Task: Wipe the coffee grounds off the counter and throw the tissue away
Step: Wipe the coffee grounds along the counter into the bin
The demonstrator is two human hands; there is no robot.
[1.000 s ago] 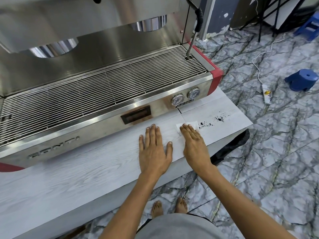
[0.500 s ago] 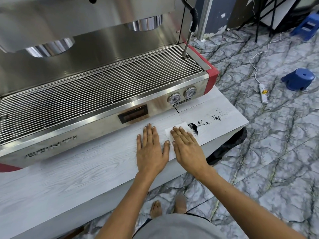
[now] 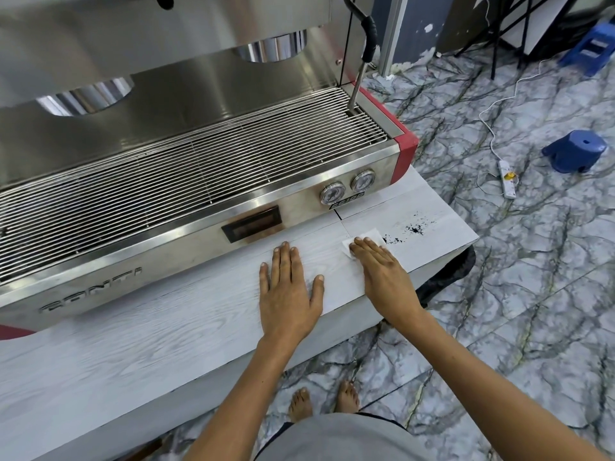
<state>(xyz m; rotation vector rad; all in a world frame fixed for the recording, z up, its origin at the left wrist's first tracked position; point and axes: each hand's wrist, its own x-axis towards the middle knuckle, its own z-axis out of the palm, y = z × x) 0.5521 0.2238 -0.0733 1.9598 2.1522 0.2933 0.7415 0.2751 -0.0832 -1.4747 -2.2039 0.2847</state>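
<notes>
A white tissue [image 3: 367, 236] lies flat on the pale wood-grain counter [image 3: 139, 341], pressed down under the fingers of my right hand [image 3: 382, 271]. Black coffee grounds [image 3: 412, 228] are scattered on the counter just right of the tissue, near the counter's right end. My left hand [image 3: 288, 294] rests flat on the counter, palm down with fingers apart, a short way left of the right hand and holding nothing.
A large steel espresso machine [image 3: 186, 168] with a wire drip grate fills the counter behind my hands. A black bag [image 3: 449, 277] hangs below the counter's right end. On the marble floor are a blue stool [image 3: 574, 151] and a white power strip [image 3: 506, 174].
My right hand slid the tissue left, gathering grounds into a dark pile, then moved it back right toward the grounds. My left hand stayed flat on the counter.
</notes>
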